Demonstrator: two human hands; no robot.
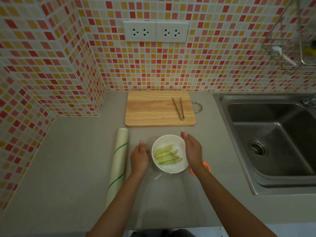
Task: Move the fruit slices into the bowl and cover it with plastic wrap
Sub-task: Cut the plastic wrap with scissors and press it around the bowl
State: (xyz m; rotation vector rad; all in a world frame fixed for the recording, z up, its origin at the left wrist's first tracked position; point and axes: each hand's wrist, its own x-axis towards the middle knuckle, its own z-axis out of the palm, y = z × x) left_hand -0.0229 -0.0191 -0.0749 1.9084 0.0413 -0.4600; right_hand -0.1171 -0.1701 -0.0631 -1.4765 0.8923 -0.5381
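Right now the white bowl (169, 153) sits on the grey counter (68, 168) between your two hands, with pale green fruit slices (167, 155) lying side by side inside it. Your left hand (139, 158) is open, palm turned toward the bowl's left rim, close beside it. Your right hand (193, 149) is also open, fingers loosely curved along the right rim; neither hand grips anything. A clear sheet of plastic wrap (171, 194) lies over the bowl and runs down the counter toward you, faint and hard to trace. To your left lies the wrap roll (118, 166). Beyond the bowl, metal tongs (178, 108) rest on the wooden cutting board (153, 108), and the sink (273, 139) is to the right.
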